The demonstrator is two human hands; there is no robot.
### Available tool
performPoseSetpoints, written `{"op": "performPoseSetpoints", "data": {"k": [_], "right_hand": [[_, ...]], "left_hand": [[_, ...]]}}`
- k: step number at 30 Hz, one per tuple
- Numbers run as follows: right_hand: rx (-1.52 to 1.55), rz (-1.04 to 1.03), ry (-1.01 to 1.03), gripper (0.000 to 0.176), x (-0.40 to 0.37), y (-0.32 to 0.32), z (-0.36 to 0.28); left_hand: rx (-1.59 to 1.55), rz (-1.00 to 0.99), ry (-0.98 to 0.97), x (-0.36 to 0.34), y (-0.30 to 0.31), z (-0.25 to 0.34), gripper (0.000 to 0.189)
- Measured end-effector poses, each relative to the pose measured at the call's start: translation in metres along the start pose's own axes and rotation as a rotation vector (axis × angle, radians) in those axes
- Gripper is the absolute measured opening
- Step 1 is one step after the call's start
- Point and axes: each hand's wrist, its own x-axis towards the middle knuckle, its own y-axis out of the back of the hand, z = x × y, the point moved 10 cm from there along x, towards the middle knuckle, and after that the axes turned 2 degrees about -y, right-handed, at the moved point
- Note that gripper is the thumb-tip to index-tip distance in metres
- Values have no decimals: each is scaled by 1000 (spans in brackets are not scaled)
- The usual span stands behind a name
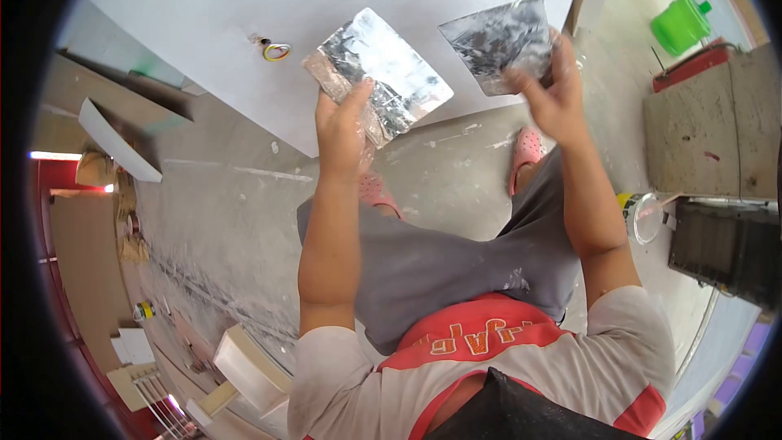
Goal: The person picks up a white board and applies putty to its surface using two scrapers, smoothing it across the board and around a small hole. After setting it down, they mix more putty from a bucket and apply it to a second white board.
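My left hand (346, 118) is closed round the handle edge of a wide flat metal blade (399, 65), smeared with white paste, its thumb on top. To its right, my right hand (554, 94) grips a second smeared metal blade (501, 41), which looks grey and slightly blurred. The two blades are apart, both held over the lower edge of a large white panel (326, 0). A small loop of coloured wires (277, 51) comes out of the panel to the left of the blades.
Pink clogs (528, 151) are on the spotted concrete floor (220, 220). At the right are a green container (681, 23), a wooden box (709, 130), a bucket (645, 218) and a black crate (717, 244). White boards (118, 143) lie at the left.
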Motion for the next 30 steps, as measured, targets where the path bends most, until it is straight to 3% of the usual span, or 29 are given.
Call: {"op": "performPoseSetpoints", "data": {"k": [3,4,7,8,11,12,15,18,20,21,22,25,26,29,30], "right_hand": [[-875,-336,259,49,-26,-64,-9],[-840,-326,191,56,-29,-70,-3],[-1173,-428,99,57,-29,-58,32],[-1178,-371,68,53,-28,-51,33],[-1096,-197,270,44,-34,-44,-8],[-1024,-242,422,34,-43,-57,-25],[-1013,-335,504,32,-75,-99,-19],[-1120,-209,172,24,-75,-76,87],[-763,-23,-508,25,-102,-20,217],[-400,143,-848,21,-127,3,246],[-424,343,-929,20,-138,31,260],[435,727,-948,26,-125,79,274],[641,652,-877,28,-113,95,307],[832,555,-652,27,-62,102,282],[809,633,-612,28,-59,105,278]], "left_hand": [[108,5,-68,-5,-4,-7,42],[144,5,-98,-10,-6,-6,42],[114,-7,-112,-15,-3,7,43],[108,1,-159,-16,-5,15,42],[457,90,-234,-14,20,14,43],[542,80,-193,-16,25,7,41],[814,7,-14,-25,27,-18,37],[1043,-31,219,-40,31,-23,36],[996,-48,30,-37,39,-10,43],[1005,-41,-67,-37,43,-2,43],[1007,-30,-172,-36,43,8,44],[1068,8,-117,-35,44,18,44],[1079,10,-80,-36,39,17,43],[1140,-10,-41,-32,30,15,39],[1167,-16,-36,-31,29,15,38]]}}
